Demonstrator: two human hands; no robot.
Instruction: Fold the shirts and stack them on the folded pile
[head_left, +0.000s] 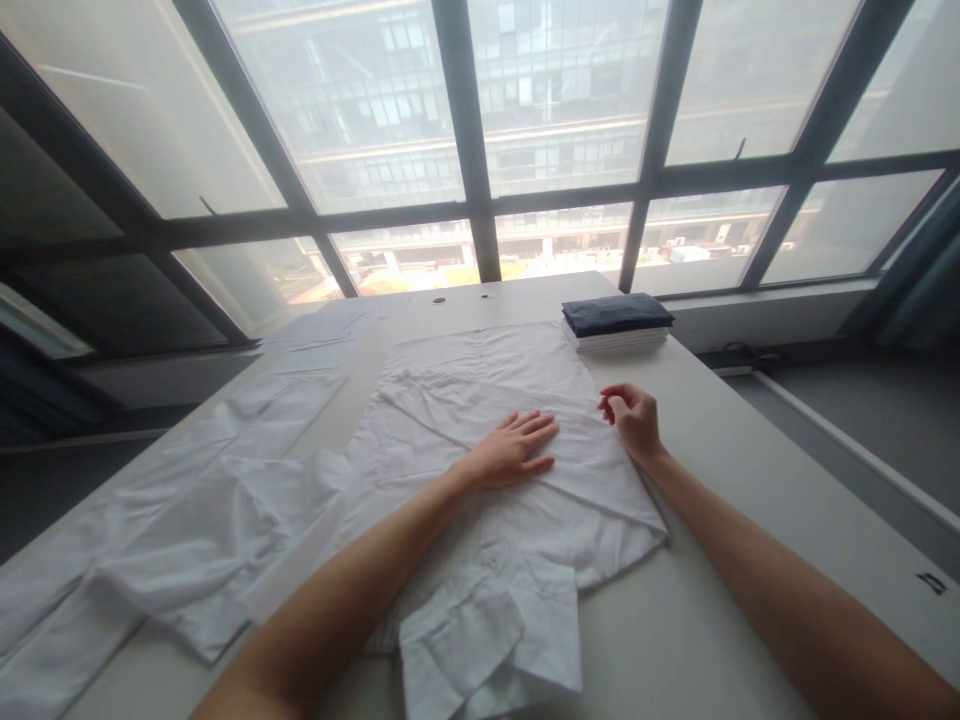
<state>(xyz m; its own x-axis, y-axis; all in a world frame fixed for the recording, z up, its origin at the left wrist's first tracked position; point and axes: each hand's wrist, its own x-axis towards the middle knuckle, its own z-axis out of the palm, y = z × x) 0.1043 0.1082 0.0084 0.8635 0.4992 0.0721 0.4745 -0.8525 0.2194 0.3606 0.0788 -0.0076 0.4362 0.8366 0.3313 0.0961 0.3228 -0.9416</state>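
A white shirt [420,410] lies spread and wrinkled over the middle of the table, its cuff [540,620] towards me. My left hand [514,448] rests flat on the shirt, palm down, with the fingers spread. At the shirt's right edge is my right hand [634,415], its fingers curled in towards the thumb. Whether a bit of cloth is between those fingertips cannot be made out. Some of the shirt's lower part is hidden under my left forearm.
More white garments [172,530] lie loosely along the left of the white table [720,480]. A folded dark blue garment [616,313] tops a stack of folded white ones [622,341] at the far right corner. Tall windows [555,90] stand behind the table.
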